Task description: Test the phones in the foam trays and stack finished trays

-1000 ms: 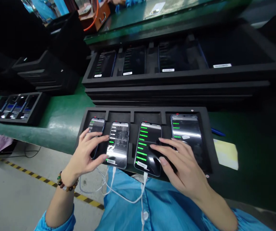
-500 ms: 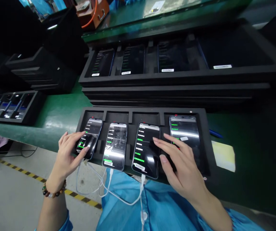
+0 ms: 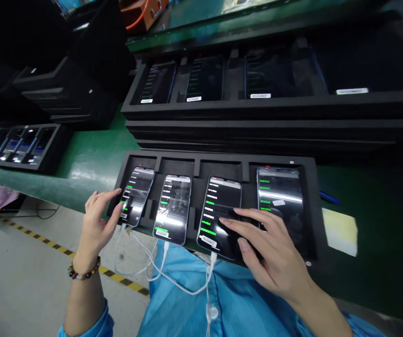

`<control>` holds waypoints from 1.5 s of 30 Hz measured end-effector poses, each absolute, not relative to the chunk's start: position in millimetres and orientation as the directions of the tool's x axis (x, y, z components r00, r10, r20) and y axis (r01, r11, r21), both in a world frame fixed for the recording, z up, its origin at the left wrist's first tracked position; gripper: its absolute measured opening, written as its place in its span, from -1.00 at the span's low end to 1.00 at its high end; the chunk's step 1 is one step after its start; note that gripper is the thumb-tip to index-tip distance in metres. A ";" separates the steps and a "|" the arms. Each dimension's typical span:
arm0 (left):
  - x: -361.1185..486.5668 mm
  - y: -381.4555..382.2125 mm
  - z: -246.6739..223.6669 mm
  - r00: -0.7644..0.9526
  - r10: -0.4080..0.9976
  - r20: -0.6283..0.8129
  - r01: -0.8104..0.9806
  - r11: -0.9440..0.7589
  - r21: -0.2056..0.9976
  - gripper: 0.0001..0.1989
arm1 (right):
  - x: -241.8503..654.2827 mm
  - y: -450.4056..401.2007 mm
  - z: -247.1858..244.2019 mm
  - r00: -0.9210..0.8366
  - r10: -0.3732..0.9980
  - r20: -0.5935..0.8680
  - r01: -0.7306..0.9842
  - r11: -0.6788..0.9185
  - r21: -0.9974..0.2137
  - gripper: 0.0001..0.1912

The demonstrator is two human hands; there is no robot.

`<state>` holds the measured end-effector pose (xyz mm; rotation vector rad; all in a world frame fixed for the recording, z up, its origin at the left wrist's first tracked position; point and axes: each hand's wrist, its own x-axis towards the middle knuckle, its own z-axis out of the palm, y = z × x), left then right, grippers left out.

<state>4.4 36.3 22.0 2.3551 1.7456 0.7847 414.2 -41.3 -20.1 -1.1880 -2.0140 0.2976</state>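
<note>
Several lit phones lie in a black foam tray [image 3: 308, 187]. My left hand [image 3: 98, 217] is at the left edge of the leftmost phone [image 3: 140, 192], thumb and fingers apart, holding nothing. My right hand [image 3: 271, 248] hovers over the third phone [image 3: 218, 206], its fingers spread and a fingertip at the screen; contact is hard to tell. Between them lies the second phone [image 3: 173, 201]. The rightmost phone [image 3: 280, 192], with a small white sticker, is partly covered by my right hand. White cables [image 3: 187, 291] run from the lower ends of the left three phones.
Behind stands a stack of black trays [image 3: 236, 108] with dark phones. Further black trays [image 3: 61, 96] are stacked at the back left, a smaller tray [image 3: 43, 161] in front of them. A blue pen [image 3: 329, 197] and yellow paper [image 3: 341, 234] lie at the right.
My right hand has moved down the third phone's screen. The left hand has drawn slightly off the leftmost phone toward its edge. The view has shifted a little.
</note>
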 end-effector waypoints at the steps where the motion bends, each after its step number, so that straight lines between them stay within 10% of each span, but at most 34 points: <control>1: 3.9 35.3 21.8 0.202 0.921 0.334 0.862 -0.329 0.386 -0.72 | 414.2 -41.5 -20.0 -0.269 0.831 0.487 0.651 0.529 -0.544 -0.54; 15: -8.5 12.8 21.5 0.142 0.920 0.366 0.855 -0.300 0.424 -0.75 | 352.7 -16.1 8.2 -0.480 0.763 0.433 0.590 0.646 -0.484 -0.62; 26: 0.8 33.0 20.1 0.275 0.938 0.212 0.840 -0.342 0.422 -0.42 | 405.8 -36.2 -10.4 -0.210 0.860 0.464 0.695 0.465 -0.548 -0.59; 38: 5.4 20.6 23.2 0.345 0.907 0.241 0.828 -0.415 0.377 -0.59 | 418.2 -41.1 -24.8 -0.123 0.831 0.543 0.671 0.473 -0.571 -0.66; 45: -10.2 22.0 9.3 0.004 0.944 0.329 0.787 -0.206 0.581 -0.52 | 471.2 -64.9 -20.1 0.246 0.785 0.568 0.735 0.231 -0.638 -0.62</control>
